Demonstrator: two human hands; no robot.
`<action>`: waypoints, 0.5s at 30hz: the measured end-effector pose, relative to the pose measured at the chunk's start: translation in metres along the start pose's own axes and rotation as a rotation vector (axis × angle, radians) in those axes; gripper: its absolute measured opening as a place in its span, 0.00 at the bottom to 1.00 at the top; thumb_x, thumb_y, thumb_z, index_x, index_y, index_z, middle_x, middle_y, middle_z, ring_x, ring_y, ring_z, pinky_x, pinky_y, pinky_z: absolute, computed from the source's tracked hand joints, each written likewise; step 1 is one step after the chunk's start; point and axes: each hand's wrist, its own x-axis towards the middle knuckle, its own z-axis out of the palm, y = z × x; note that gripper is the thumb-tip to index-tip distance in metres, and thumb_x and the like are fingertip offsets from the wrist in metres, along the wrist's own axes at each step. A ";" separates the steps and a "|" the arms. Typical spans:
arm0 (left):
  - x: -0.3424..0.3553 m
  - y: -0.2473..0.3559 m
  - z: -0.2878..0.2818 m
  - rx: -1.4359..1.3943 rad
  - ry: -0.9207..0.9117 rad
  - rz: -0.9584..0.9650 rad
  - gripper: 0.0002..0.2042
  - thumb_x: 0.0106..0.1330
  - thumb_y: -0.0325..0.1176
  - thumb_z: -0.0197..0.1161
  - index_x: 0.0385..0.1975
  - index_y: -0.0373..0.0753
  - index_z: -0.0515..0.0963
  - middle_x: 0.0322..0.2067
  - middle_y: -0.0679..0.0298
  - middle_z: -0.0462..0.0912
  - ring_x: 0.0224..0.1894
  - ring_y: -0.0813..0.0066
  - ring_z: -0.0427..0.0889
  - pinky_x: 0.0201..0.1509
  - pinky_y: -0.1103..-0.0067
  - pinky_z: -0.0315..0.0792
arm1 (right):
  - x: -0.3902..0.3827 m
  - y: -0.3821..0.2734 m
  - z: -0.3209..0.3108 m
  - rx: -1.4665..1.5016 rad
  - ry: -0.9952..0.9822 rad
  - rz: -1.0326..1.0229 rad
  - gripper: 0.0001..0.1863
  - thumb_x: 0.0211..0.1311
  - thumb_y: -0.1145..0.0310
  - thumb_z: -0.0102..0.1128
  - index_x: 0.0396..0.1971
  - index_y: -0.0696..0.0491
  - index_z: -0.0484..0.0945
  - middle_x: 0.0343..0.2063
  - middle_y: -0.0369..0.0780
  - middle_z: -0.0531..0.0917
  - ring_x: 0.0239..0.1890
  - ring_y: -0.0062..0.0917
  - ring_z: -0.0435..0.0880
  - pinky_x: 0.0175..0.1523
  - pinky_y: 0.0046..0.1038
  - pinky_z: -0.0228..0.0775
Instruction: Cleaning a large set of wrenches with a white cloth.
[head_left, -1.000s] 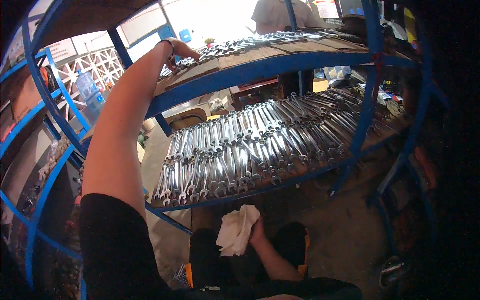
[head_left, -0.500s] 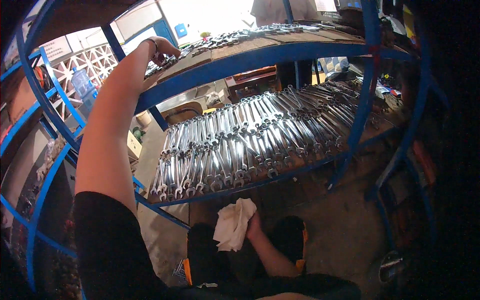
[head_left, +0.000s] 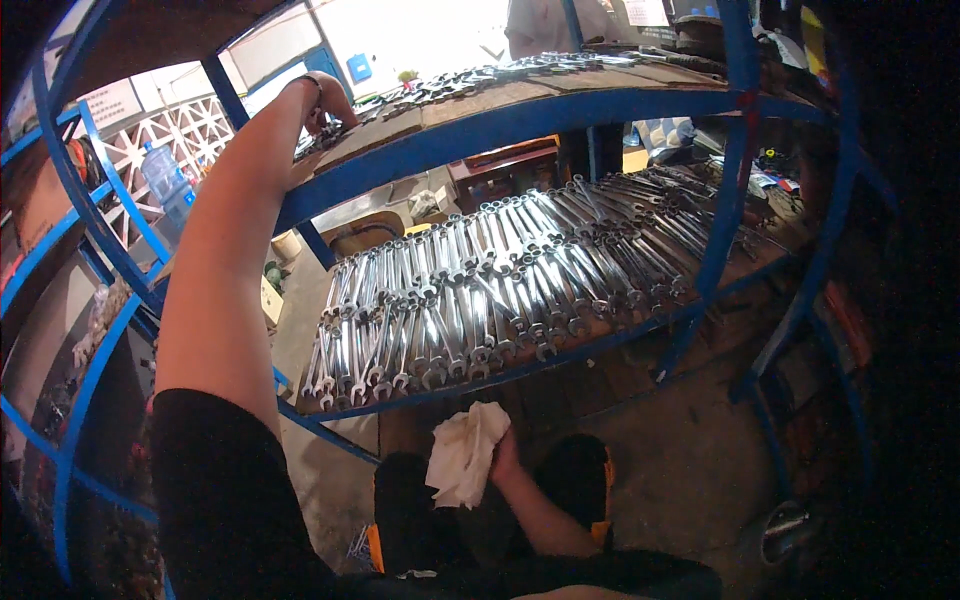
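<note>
High at the left, my left hand point(head_left: 332, 103) reaches over the upper shelf point(head_left: 425, 118). Its fingers bend down toward shiny wrenches point(head_left: 455, 78) lying there; they are dark and partly hidden, so whether they grip one does not show. Low in the middle, above my lap, my right hand point(head_left: 508, 455) is closed around a crumpled whitish cloth point(head_left: 466, 452). On the lower shelf between the two hands, many combination wrenches point(head_left: 470, 300) lie side by side in overlapping rows, their open jaws toward me along the front.
A blue metal frame point(head_left: 735, 200) carries both shelves, with an upright at the right. Another blue rack point(head_left: 85, 400) stands at the left, near a large water bottle point(head_left: 168, 180). Behind the shelves a person point(head_left: 560, 25) shows in part. A shiny round object point(head_left: 785, 530) sits low at right.
My left hand has shifted slightly on the upper shelf, its fingers still bent down. My right hand keeps the cloth in nearly the same place. The view has moved a little.
</note>
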 end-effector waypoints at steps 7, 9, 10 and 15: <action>-0.023 0.011 0.010 0.221 -0.041 0.041 0.16 0.53 0.44 0.69 0.19 0.37 0.76 0.18 0.60 0.75 0.17 0.74 0.75 0.23 0.74 0.77 | -0.002 -0.006 -0.003 -0.305 -0.048 -0.199 0.30 0.64 0.40 0.42 0.55 0.48 0.67 0.50 0.37 0.74 0.53 0.33 0.72 0.59 0.40 0.64; -0.020 0.000 0.012 0.158 0.003 0.061 0.13 0.53 0.40 0.67 0.17 0.37 0.74 0.17 0.62 0.75 0.16 0.76 0.74 0.24 0.75 0.77 | -0.010 -0.006 0.015 -0.167 -0.003 -0.100 0.29 0.64 0.41 0.43 0.53 0.48 0.69 0.48 0.37 0.75 0.51 0.31 0.73 0.57 0.39 0.66; -0.020 0.002 0.015 0.158 0.000 0.068 0.13 0.53 0.40 0.67 0.17 0.37 0.74 0.17 0.62 0.75 0.16 0.76 0.74 0.24 0.75 0.77 | -0.013 -0.007 0.019 -0.166 0.001 -0.107 0.29 0.64 0.41 0.43 0.53 0.48 0.69 0.48 0.37 0.75 0.51 0.31 0.73 0.57 0.39 0.66; 0.010 -0.012 -0.002 0.280 -0.103 0.001 0.09 0.52 0.34 0.62 0.13 0.39 0.75 0.14 0.64 0.74 0.14 0.73 0.72 0.17 0.73 0.69 | -0.013 -0.007 0.027 -0.192 0.001 -0.147 0.26 0.65 0.45 0.45 0.52 0.50 0.70 0.46 0.37 0.76 0.49 0.29 0.75 0.55 0.37 0.68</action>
